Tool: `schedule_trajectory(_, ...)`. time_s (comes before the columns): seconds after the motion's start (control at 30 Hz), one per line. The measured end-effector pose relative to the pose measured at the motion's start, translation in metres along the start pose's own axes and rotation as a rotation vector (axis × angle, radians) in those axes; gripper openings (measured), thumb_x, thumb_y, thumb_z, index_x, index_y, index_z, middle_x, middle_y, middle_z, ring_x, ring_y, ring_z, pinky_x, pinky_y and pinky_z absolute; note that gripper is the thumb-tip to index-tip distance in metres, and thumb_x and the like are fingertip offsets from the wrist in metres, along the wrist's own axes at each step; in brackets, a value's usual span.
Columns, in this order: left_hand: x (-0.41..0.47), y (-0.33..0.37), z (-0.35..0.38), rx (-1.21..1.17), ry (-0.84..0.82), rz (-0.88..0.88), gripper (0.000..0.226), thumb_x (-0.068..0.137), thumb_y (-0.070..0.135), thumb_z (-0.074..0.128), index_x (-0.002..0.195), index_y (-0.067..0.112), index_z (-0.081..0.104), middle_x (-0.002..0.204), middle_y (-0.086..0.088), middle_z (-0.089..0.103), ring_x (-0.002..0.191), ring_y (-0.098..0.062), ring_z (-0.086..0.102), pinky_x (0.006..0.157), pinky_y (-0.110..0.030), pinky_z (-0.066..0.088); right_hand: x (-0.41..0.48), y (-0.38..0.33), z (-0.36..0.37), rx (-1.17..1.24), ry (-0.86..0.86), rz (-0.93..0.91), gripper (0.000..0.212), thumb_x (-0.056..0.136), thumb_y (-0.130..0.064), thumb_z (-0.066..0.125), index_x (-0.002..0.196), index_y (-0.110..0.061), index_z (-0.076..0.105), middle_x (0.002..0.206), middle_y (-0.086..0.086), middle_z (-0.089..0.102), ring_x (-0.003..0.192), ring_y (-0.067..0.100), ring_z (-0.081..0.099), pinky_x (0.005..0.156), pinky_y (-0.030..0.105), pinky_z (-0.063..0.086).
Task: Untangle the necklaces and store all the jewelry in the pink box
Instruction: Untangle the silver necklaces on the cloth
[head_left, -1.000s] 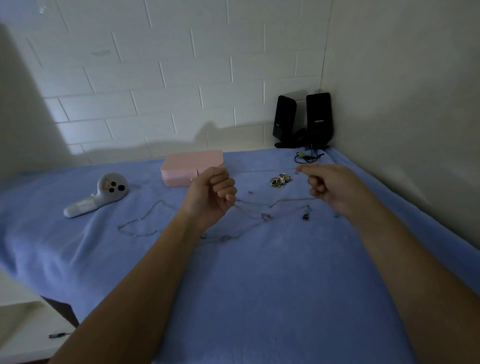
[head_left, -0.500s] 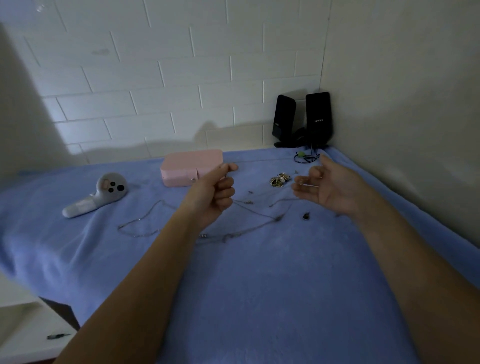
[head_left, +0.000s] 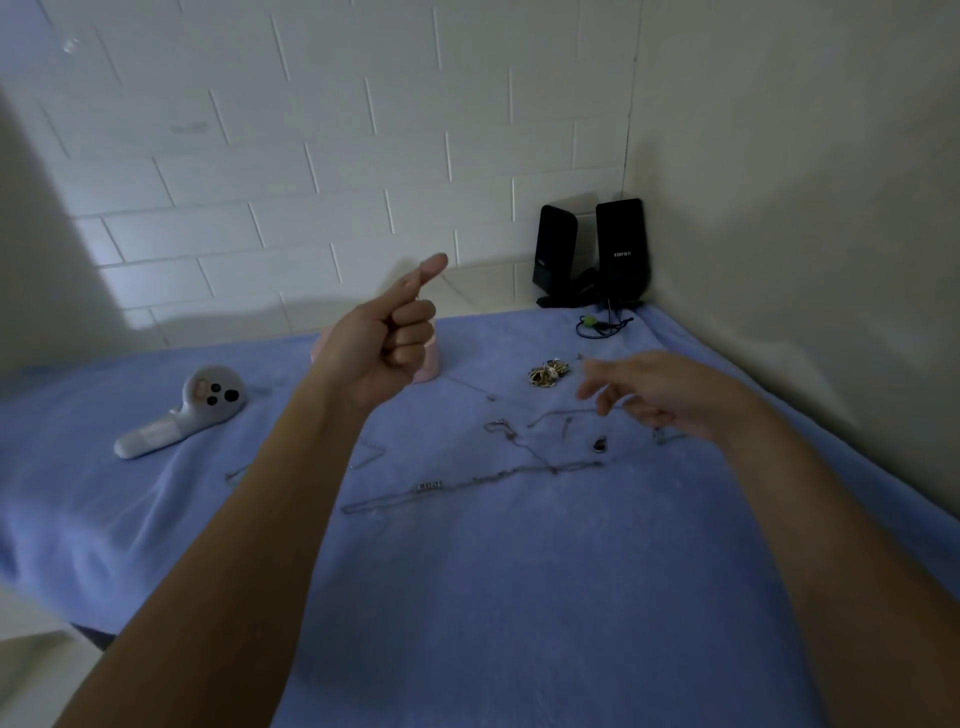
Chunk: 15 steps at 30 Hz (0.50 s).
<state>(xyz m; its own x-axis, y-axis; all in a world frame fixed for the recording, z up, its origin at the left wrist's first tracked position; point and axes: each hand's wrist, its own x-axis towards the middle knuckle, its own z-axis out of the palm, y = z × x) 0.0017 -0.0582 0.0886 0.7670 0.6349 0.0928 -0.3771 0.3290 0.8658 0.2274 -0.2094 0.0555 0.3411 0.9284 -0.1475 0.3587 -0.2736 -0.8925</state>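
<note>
One wide-angle head view looks forward and down from above and behind the left hand (head_left: 382, 358) and right hand (head_left: 675, 395). It sits near them, facing the tiled wall (head_left: 311, 156) beyond and the room corner (head_left: 629, 156) past the right hand.

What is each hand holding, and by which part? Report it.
Left hand pinches a fine necklace chain between thumb and forefinger; which part of it cannot be told. Right hand is blurred: cannot tell.

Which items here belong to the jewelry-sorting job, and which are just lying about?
Job: necklaces, gold jewelry pile, small pendant, pink box.
Lying about: grey handheld device, black speakers, cable.
</note>
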Motion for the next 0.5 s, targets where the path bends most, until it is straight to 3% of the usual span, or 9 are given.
schedule_trajectory(0.1,0.005,0.010,-0.009,0.072,0.023,-0.028,0.031,0.102,0.020,0.030,0.118,0.023,0.056,0.049,0.011,0.026,0.048,-0.007,0.008,0.033,-0.014,0.011,-0.005,0.000,0.001,-0.171,-0.077,-0.029,0.033,0.083,-0.044,0.064,0.083,-0.014,0.077,0.066,-0.006,0.059,0.047,0.007,0.035,0.051,0.021,0.030)
schedule_trajectory(0.2,0.007,0.017,-0.021,0.148,0.052,-0.110,0.033,0.102,0.019,0.028,0.124,0.021,0.053,0.053,0.010,0.019,0.049,-0.007,0.008,0.031,-0.015,0.012,-0.010,-0.002,-0.004,-0.284,-0.121,-0.037,0.019,0.082,-0.038,0.068,0.080,-0.023,0.078,0.055,-0.010,0.047,0.050,0.006,0.036,0.049,0.017,0.032)
schedule_trajectory(0.33,0.004,0.023,-0.032,0.200,0.080,-0.228,0.036,0.099,0.014,0.030,0.128,0.017,0.051,0.050,0.009,0.028,0.049,-0.006,0.008,0.029,-0.013,0.016,-0.014,-0.002,-0.011,-0.180,-0.120,-0.016,0.024,0.086,-0.038,0.062,0.089,-0.019,0.078,0.048,-0.007,0.032,0.039,0.004,0.026,0.042,0.015,0.025)
schedule_trajectory(0.5,0.000,0.029,-0.036,0.283,0.078,-0.267,0.039,0.100,0.010,0.028,0.133,0.017,0.048,0.052,0.008,0.031,0.050,-0.006,0.008,0.029,-0.010,0.017,-0.017,-0.002,-0.019,-0.060,-0.162,-0.059,0.033,0.075,-0.043,0.061,0.089,-0.019,0.078,0.045,-0.006,0.029,0.045,0.006,0.023,0.046,0.019,0.022)
